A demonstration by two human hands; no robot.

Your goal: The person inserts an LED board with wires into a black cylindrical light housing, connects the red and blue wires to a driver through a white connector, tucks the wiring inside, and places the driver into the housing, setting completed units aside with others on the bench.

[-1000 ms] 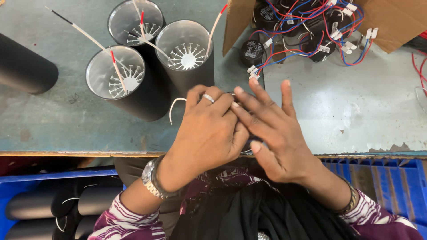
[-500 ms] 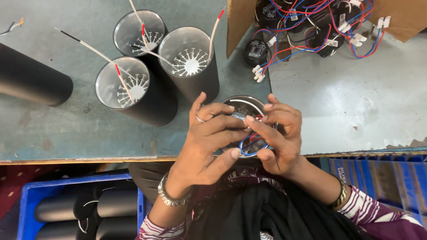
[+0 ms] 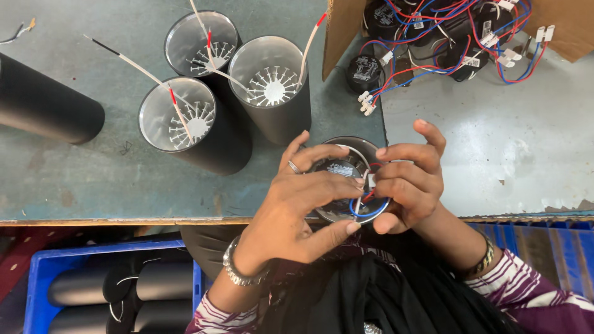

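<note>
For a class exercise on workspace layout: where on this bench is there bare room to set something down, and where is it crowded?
Bare: the pale tabletop right of the right hand, below the cardboard box; the green surface below the lying black cylinder. Crowded: around the three upright cylinders and both hands on the cylinder.

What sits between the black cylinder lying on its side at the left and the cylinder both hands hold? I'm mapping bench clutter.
In the head view, three upright black cylinders with white finned inserts and red-tipped wires stand between them on the green bench.
</note>
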